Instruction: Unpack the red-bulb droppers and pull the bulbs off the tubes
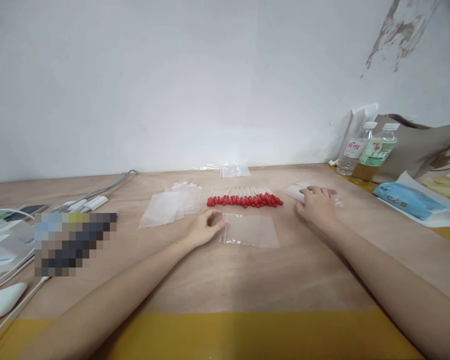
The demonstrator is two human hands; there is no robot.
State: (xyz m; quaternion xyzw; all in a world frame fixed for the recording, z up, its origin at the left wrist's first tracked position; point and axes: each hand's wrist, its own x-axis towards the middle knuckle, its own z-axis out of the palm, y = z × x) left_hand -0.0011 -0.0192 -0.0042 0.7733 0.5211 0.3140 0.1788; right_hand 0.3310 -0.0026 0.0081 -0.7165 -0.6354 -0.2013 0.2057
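My left hand (203, 229) rests on the table with its thumb and forefinger apart, the thumb at the left end of a clear zip bag (252, 231) that lies flat in front of me. Just beyond this bag, a row of thin white sticks with red heads (243, 200) lies side by side, heads toward me. Over on the right, my right hand (318, 207) lies with fingers spread on some clear bags (294, 192); something red shows at their far side, partly hidden by the hand.
More clear bags (168, 204) lie overlapping left of the sticks, and another bag (235, 171) is by the wall. Cables and a white adapter (96, 202) sit at left. Two plastic bottles (377, 150), a blue tissue pack (416, 197) and a grey bag (416, 142) stand at right.
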